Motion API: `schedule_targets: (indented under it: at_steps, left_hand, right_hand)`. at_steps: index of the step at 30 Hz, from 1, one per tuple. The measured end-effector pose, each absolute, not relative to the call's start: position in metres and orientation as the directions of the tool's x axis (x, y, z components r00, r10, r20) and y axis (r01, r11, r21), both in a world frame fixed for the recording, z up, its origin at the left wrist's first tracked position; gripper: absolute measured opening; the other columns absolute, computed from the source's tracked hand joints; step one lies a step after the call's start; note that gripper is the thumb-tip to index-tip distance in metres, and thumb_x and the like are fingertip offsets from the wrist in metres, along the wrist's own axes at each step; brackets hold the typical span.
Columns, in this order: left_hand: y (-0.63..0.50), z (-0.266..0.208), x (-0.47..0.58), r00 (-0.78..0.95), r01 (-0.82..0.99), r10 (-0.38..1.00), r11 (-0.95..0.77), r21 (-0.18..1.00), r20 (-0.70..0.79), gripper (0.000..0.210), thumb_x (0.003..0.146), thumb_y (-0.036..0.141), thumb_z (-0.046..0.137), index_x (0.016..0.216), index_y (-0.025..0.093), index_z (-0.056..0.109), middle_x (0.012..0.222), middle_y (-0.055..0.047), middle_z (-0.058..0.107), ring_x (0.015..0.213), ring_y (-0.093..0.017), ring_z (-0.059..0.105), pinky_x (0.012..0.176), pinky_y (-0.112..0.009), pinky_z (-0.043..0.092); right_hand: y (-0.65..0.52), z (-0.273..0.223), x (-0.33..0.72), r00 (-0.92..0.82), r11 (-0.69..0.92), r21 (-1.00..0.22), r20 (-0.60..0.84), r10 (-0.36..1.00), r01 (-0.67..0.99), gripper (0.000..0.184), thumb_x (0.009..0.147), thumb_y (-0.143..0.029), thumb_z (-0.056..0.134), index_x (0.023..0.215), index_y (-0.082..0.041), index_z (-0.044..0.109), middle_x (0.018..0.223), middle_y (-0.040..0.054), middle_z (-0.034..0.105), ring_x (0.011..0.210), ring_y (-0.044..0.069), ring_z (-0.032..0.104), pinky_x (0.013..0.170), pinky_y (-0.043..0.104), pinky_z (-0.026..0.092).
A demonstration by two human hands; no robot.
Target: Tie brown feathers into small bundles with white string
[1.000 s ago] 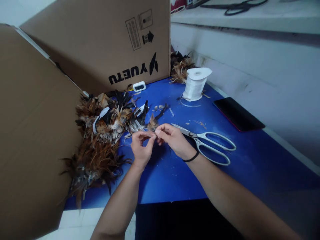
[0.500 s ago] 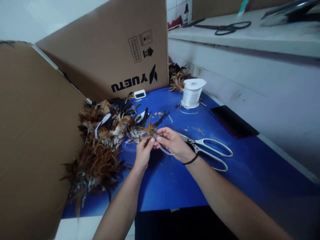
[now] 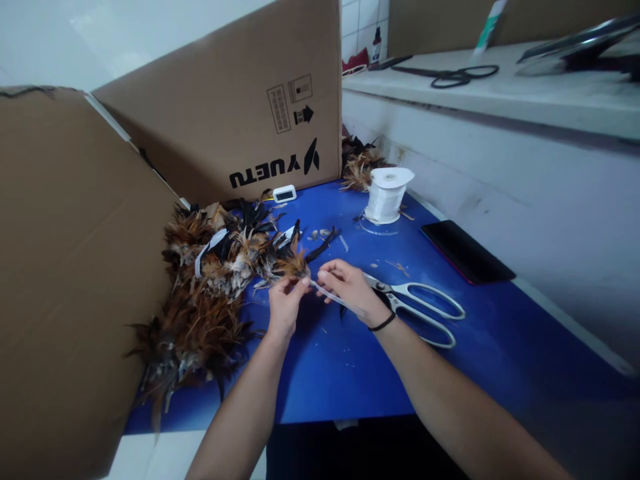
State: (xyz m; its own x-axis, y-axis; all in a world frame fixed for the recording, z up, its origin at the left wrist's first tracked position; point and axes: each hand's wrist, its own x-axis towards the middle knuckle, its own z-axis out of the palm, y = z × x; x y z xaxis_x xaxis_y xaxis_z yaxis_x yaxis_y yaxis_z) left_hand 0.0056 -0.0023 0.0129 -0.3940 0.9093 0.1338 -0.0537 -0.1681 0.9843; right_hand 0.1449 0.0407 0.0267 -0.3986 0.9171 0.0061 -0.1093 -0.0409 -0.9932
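My left hand [image 3: 286,303] is closed, pinching the base of a small bunch of brown and black feathers [image 3: 296,265] between thumb and fingers. From that base a narrow whitish ribbon [image 3: 330,295] runs right to my right hand [image 3: 347,288], whose curled fingers are closed around it; the exact grip is partly hidden. Just beyond my right wrist lie large silver-handled scissors [image 3: 425,305], partly covered by the hand. A big heap of brown, black and grey feathers [image 3: 195,327] lies beside my left hand. The white ribbon spool [image 3: 386,197] stands upright farther back.
Cardboard boxes [image 3: 210,120] wall off the back and left of the blue table [image 3: 350,380]. A dark phone [image 3: 467,252] lies near the right edge. At the back sits a small white device [image 3: 285,194]. On the raised ledge [image 3: 525,87] rest black scissors [image 3: 457,75].
My right hand has drawn slightly away from the feather base, and the ribbon between the hands is straighter. My left hand keeps its pinch. The view has shifted slightly.
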Motion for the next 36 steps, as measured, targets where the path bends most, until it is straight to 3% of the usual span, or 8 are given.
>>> schedule_targets:
  at_steps: [4, 8, 12, 24, 27, 31, 34, 36]
  left_hand:
    - [0.001, 0.014, 0.001, -0.424, 0.012, 0.887, -0.198, 0.98, 0.185, 0.023, 0.073, 0.034, 0.067, 0.075, 0.011, 0.065, 0.071, -0.004, 0.064, 0.06, -0.011, 0.058, 0.057, -0.023, 0.05]
    - [0.003, 0.012, -0.003, -0.432, 0.075, 0.871, -0.222, 0.972, 0.233, 0.023, 0.075, 0.034, 0.065, 0.078, 0.012, 0.064, 0.067, -0.003, 0.064, 0.057, -0.012, 0.058, 0.056, -0.023, 0.049]
    - [0.004, 0.011, -0.003, -0.444, 0.095, 0.86, -0.235, 0.967, 0.252, 0.022, 0.075, 0.035, 0.064, 0.075, 0.014, 0.061, 0.057, -0.001, 0.062, 0.052, -0.012, 0.058, 0.057, -0.026, 0.05]
    - [0.007, 0.007, -0.004, -0.44, -0.12, 0.884, -0.235, 0.965, 0.161, 0.032, 0.07, 0.033, 0.07, 0.093, 0.014, 0.058, 0.06, 0.001, 0.065, 0.056, -0.014, 0.064, 0.063, -0.03, 0.054]
    - [0.007, 0.01, -0.002, -0.447, -0.228, 0.89, -0.21, 0.951, 0.09, 0.038, 0.065, 0.032, 0.075, 0.091, 0.012, 0.058, 0.062, -0.001, 0.066, 0.058, -0.015, 0.066, 0.063, -0.03, 0.054]
    - [0.006, 0.015, -0.001, -0.438, -0.333, 0.898, -0.2, 0.921, 0.037, 0.039, 0.06, 0.033, 0.078, 0.085, 0.011, 0.058, 0.067, -0.003, 0.067, 0.06, -0.015, 0.067, 0.062, -0.029, 0.054]
    - [0.005, 0.017, -0.002, -0.429, -0.361, 0.903, -0.199, 0.911, 0.027, 0.04, 0.059, 0.033, 0.079, 0.084, 0.011, 0.058, 0.069, -0.003, 0.067, 0.061, -0.016, 0.067, 0.061, -0.029, 0.054]
    - [0.004, 0.017, -0.003, -0.426, -0.362, 0.905, -0.193, 0.912, 0.022, 0.039, 0.058, 0.034, 0.079, 0.083, 0.011, 0.058, 0.067, -0.003, 0.067, 0.06, -0.016, 0.066, 0.061, -0.029, 0.054]
  right_hand:
    - [0.041, 0.033, 0.173, -0.254, 0.414, -0.805, 0.333, 0.908, 0.425, 0.01, 0.082, -0.028, 0.053, 0.086, -0.021, 0.058, 0.083, 0.0042, 0.064, 0.076, 0.019, 0.061, 0.07, 0.034, 0.048]
    - [0.029, 0.028, 0.213, -0.337, 0.477, -0.374, 0.382, 0.861, 0.795, 0.013, 0.083, -0.019, 0.049, 0.091, -0.017, 0.059, 0.09, 0.0118, 0.061, 0.088, 0.026, 0.056, 0.079, 0.04, 0.043]
    - [0.018, 0.017, 0.239, -0.387, 0.455, -0.185, 0.312, 0.868, 0.871, 0.015, 0.082, -0.018, 0.049, 0.093, -0.017, 0.059, 0.09, 0.0118, 0.059, 0.086, 0.026, 0.054, 0.075, 0.038, 0.042]
    - [-0.002, 0.018, 0.261, -0.33, 0.34, -0.006, 0.222, 0.917, 0.941, 0.021, 0.077, -0.014, 0.05, 0.097, -0.018, 0.055, 0.081, 0.0092, 0.061, 0.075, 0.026, 0.059, 0.062, 0.035, 0.044]
    - [-0.004, 0.021, 0.262, -0.301, 0.327, -0.104, 0.209, 0.93, 0.939, 0.022, 0.077, -0.015, 0.049, 0.098, -0.016, 0.053, 0.084, 0.011, 0.06, 0.076, 0.026, 0.06, 0.064, 0.036, 0.045]
    - [-0.011, 0.027, 0.264, -0.187, 0.259, -0.528, 0.186, 0.965, 0.809, 0.028, 0.074, -0.024, 0.052, 0.102, -0.018, 0.048, 0.095, 0.0113, 0.058, 0.084, 0.026, 0.061, 0.07, 0.037, 0.048]
    - [-0.023, 0.035, 0.26, -0.098, 0.061, -0.885, 0.017, 0.995, 0.461, 0.038, 0.07, -0.031, 0.06, 0.103, -0.021, 0.046, 0.089, 0.0075, 0.058, 0.079, 0.023, 0.062, 0.064, 0.033, 0.05]
    - [-0.033, 0.041, 0.252, -0.162, -0.108, -0.975, -0.14, 0.977, 0.192, 0.048, 0.067, -0.035, 0.067, 0.108, -0.022, 0.045, 0.085, 0.0048, 0.059, 0.07, 0.018, 0.06, 0.056, 0.027, 0.048]
